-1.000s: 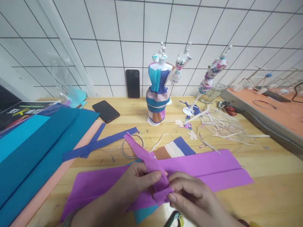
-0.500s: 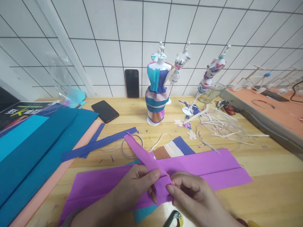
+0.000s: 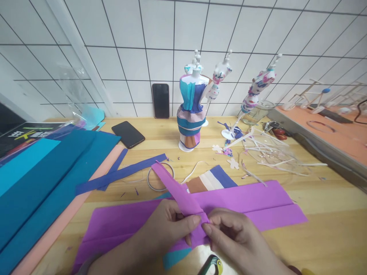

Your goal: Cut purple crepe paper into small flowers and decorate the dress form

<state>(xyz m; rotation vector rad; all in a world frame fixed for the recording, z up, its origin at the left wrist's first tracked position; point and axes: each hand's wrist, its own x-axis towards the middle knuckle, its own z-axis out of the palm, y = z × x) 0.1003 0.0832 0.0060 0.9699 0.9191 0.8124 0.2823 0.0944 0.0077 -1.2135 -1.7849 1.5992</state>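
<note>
A narrow purple crepe paper strip runs up and to the left from between my hands, folded over near its lower end. My left hand pinches it, with the thumb lying across the top. The fingertips of my right hand grip the strip's right edge. Under both hands lies a wide purple crepe paper sheet with a lengthwise crease. Behind it, a brown, white and blue striped paper piece pokes out. Below my hands, the green-and-yellow handle of a tool shows only in part.
A small dress form in coloured paper stands at the back, with other painted forms beside it. Teal paper sheets lie left, near a phone. White scraps spread to the right. A ring lies beyond the strip.
My left thumb has slid right and slightly down along the purple strip, nearer my right fingertips. My right hand keeps its pinch. The whole view has shifted slightly.
</note>
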